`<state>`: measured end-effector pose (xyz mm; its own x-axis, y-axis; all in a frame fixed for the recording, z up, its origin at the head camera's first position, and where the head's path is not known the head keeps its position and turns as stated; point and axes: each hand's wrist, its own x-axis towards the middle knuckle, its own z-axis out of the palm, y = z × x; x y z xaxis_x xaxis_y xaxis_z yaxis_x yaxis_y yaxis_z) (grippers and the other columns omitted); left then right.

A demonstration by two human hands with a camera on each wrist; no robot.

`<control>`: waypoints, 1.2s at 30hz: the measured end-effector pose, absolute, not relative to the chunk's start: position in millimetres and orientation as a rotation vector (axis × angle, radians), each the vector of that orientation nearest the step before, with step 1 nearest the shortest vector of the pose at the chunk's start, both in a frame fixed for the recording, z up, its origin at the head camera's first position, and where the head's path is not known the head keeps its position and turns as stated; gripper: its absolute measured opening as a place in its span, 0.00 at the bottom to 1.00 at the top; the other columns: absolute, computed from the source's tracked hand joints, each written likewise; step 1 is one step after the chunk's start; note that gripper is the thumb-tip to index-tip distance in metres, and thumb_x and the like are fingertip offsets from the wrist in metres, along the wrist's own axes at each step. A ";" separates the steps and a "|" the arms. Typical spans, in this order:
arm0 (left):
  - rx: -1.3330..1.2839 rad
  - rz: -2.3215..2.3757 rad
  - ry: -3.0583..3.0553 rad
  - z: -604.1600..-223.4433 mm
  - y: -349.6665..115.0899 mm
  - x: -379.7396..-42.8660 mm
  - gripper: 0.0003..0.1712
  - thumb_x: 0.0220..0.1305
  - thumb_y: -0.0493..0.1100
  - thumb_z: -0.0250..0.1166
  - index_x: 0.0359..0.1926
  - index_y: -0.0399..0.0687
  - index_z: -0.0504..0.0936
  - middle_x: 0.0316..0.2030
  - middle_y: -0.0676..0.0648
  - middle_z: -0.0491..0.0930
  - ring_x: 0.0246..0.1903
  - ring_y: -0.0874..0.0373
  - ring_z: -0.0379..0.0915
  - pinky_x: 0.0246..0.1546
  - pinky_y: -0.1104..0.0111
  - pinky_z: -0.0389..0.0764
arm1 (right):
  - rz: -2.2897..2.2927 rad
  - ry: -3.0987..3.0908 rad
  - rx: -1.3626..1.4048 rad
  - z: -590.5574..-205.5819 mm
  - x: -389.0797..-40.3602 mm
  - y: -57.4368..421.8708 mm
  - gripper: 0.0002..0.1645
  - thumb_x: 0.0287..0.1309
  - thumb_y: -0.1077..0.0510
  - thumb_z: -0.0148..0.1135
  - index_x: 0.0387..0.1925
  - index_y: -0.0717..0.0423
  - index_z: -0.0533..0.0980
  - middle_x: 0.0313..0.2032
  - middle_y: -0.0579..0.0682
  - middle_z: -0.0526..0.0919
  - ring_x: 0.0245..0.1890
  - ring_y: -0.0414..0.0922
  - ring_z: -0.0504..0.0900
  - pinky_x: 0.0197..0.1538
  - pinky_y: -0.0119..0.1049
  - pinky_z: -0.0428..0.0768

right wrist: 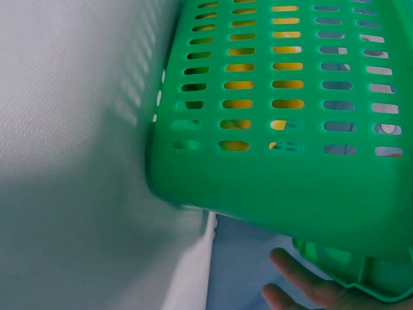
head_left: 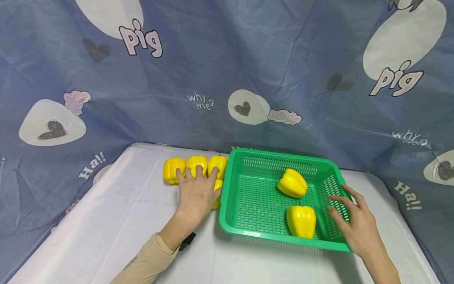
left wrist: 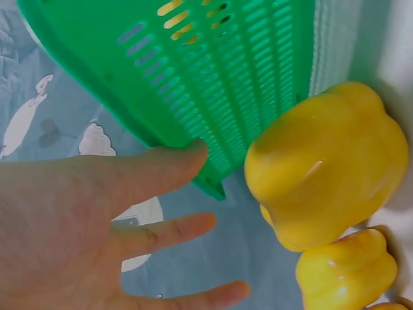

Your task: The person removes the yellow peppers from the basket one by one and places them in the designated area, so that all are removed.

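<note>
Several yellow bell peppers (head_left: 173,170) stand on the white table to the left of a green plastic basket (head_left: 276,238). My left hand (head_left: 196,193) is above them with its fingers spread and nothing gripped. The nearest bell pepper (left wrist: 329,168) looms large in the left wrist view, close beside the basket wall, its lower part partly hidden by my thumb in the head view. My right hand (head_left: 360,223) is at the basket's right rim, its loosely bent fingers reaching over the edge. Inside the basket lie two more peppers, one tilted at the back (head_left: 292,183), one in front (head_left: 301,221).
A blue patterned cloth (head_left: 248,71) hangs behind the table and along its sides. The white tabletop (head_left: 117,221) extends left and in front of the basket. Something black (head_left: 187,241) shows beneath my left wrist.
</note>
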<state>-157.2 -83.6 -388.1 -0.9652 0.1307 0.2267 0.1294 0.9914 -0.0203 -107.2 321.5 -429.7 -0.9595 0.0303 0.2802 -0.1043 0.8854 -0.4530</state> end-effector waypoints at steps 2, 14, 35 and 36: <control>-0.199 -0.002 -2.875 -387.7 -82.8 -156.5 0.32 0.67 0.61 0.75 0.68 0.60 0.80 0.56 0.33 0.85 0.57 0.25 0.79 0.68 0.27 0.69 | 0.689 -2.773 0.056 -429.7 -107.0 321.6 0.20 0.77 0.51 0.64 0.62 0.57 0.82 0.79 0.66 0.63 0.67 0.77 0.72 0.56 0.76 0.73; -0.299 -0.105 -2.682 -389.3 -68.5 -152.2 0.23 0.69 0.46 0.72 0.63 0.56 0.81 0.57 0.34 0.83 0.56 0.28 0.78 0.67 0.29 0.71 | 0.684 -2.775 0.052 -430.3 -106.3 321.7 0.21 0.76 0.51 0.65 0.62 0.57 0.82 0.79 0.66 0.62 0.66 0.78 0.72 0.56 0.77 0.73; -0.538 -0.062 -2.650 -389.3 -19.5 -133.5 0.27 0.72 0.61 0.71 0.67 0.64 0.79 0.60 0.40 0.84 0.59 0.33 0.81 0.67 0.35 0.76 | 0.688 -2.787 0.045 -429.4 -107.4 320.9 0.21 0.76 0.52 0.65 0.62 0.58 0.82 0.79 0.67 0.62 0.67 0.78 0.71 0.57 0.78 0.72; -0.547 -0.053 -2.648 -389.4 -17.2 -132.4 0.27 0.72 0.61 0.70 0.67 0.65 0.79 0.60 0.40 0.85 0.59 0.33 0.81 0.66 0.35 0.77 | 0.690 -2.786 0.047 -429.5 -107.6 321.0 0.21 0.76 0.52 0.65 0.62 0.58 0.82 0.80 0.67 0.62 0.67 0.78 0.72 0.57 0.78 0.72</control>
